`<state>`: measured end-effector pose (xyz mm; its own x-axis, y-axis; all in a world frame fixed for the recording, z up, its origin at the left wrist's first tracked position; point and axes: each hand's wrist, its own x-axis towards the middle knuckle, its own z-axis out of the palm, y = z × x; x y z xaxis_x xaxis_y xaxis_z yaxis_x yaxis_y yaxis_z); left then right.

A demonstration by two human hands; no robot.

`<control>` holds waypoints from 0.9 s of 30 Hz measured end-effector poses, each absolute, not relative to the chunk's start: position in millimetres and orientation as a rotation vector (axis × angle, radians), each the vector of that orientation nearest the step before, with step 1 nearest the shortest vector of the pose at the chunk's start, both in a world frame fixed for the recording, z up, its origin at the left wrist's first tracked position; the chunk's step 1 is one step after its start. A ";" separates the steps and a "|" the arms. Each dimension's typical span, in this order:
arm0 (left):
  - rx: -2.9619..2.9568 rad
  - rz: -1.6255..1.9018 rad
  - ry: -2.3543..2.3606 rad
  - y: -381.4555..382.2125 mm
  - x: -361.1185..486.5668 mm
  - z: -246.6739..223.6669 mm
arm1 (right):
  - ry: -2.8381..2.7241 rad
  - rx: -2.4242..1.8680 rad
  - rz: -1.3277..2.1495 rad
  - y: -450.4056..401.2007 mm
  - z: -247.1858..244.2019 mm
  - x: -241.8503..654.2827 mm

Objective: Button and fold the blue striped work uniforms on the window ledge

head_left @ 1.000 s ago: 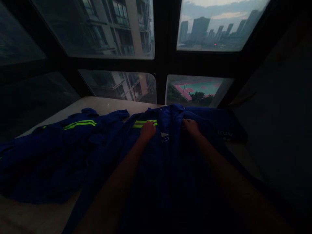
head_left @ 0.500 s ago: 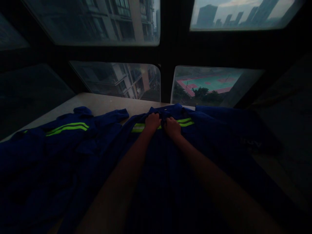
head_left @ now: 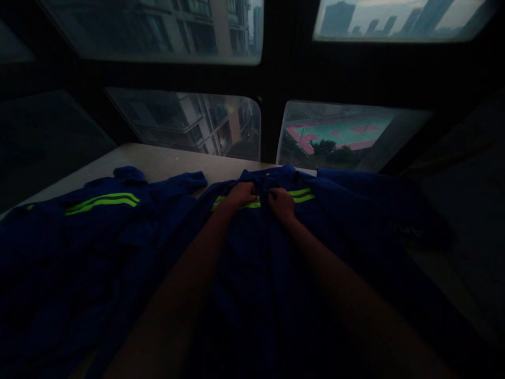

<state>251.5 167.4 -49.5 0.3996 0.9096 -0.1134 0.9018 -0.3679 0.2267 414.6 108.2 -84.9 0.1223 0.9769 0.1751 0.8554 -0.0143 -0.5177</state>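
Observation:
A dark blue work jacket (head_left: 252, 258) with bright yellow-green stripes across the chest lies spread out before me, its collar toward the window. My left hand (head_left: 242, 193) is closed on the jacket's front just below the collar, over the left stripe. Across the front opening, my right hand (head_left: 281, 203) has its fingers curled on the other front edge, beside the right stripe. A small gap separates the two hands. Dim light and my own fingers hide exactly what part of the cloth each one pinches.
Another blue jacket (head_left: 98, 231) with the same stripes lies rumpled at the left. Dark blue cloth with pale lettering (head_left: 410, 230) extends to the right. Beneath them is a pale ledge (head_left: 169, 158), bordered by dark-framed windows (head_left: 272, 121) at the back.
My left hand has shifted slightly left and turned, widening the gap between my hands. The right hand stays nearly in place. The view has tilted a little.

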 end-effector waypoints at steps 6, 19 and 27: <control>2.440 0.022 1.627 165.3 246.9 -43.9 | -1.730 -1.853 0.319 108.5 -88.8 415.5; 2.432 0.207 1.815 143.1 269.4 -28.4 | -1.681 -1.669 0.254 104.5 -87.9 416.6; 2.352 0.269 1.673 152.0 277.0 -17.9 | -1.601 -1.576 0.237 106.5 -95.4 417.6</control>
